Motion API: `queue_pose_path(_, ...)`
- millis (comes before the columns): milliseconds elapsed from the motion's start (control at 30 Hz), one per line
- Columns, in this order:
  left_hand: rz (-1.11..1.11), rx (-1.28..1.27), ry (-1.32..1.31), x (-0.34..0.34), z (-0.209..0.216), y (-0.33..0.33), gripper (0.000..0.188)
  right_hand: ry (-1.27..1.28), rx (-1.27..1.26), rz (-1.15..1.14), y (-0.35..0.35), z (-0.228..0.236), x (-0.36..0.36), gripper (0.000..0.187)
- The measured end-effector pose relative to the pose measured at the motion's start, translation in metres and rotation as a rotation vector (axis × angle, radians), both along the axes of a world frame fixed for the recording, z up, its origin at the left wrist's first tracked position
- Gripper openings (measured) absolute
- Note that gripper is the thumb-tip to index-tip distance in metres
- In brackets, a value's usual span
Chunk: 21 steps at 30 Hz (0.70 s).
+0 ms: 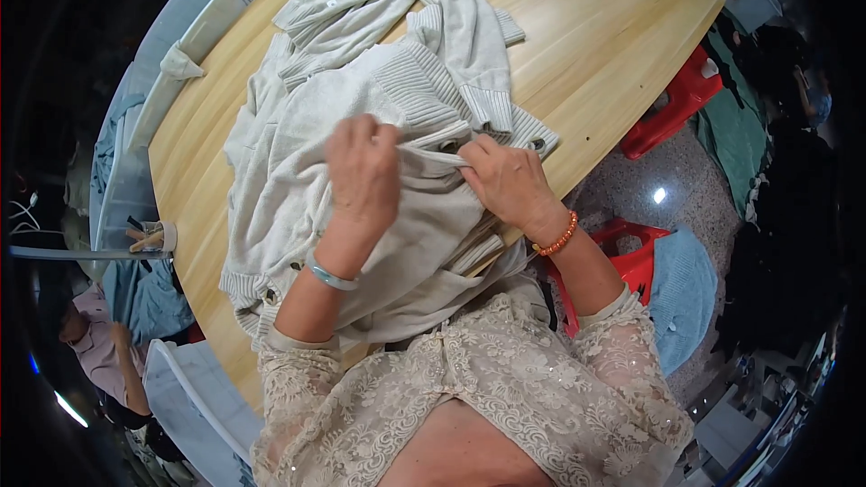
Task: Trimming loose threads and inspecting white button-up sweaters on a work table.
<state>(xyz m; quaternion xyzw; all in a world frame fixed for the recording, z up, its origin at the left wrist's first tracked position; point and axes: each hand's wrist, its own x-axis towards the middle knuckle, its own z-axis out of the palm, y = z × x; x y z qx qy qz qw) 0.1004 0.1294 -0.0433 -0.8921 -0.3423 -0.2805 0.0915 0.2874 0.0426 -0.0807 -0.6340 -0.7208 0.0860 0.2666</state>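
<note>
Pinching a pale sweater (433,200), the right hand (507,179) sits near the blurred left hand (363,167), which curls over it; I cannot tell its grip. The sweater lies rumpled on the wooden surface (595,22).

We see R hand (507,182) pinching a cream knit garment (426,207) at 2 o'clock, L hand (363,171) blurred over it at 10, wood tbl (591,22) beneath, red stool (675,106) farther out at 2 & plastic bin (212,22) at 10.
</note>
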Motion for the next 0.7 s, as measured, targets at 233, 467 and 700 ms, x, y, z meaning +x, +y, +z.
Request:
queue_pose_path(233, -0.205, -0.563, 0.098, 0.028, -0.041, 0.016, 0.011, 0.117, 0.078, 0.046, -0.008, -0.014, -0.014, 0.017)
queue_pose_path(467, -0.013, -0.440, 0.108, 0.038, -0.044, 0.006, 0.011, 0.266, 0.134, 0.056, -0.013, -0.013, -0.015, 0.015)
queue_pose_path(700, -0.128, -0.954, -0.168, 0.026, -0.035, 0.027, 0.013, 0.289, 0.127, 0.061, -0.013, -0.013, -0.014, 0.018)
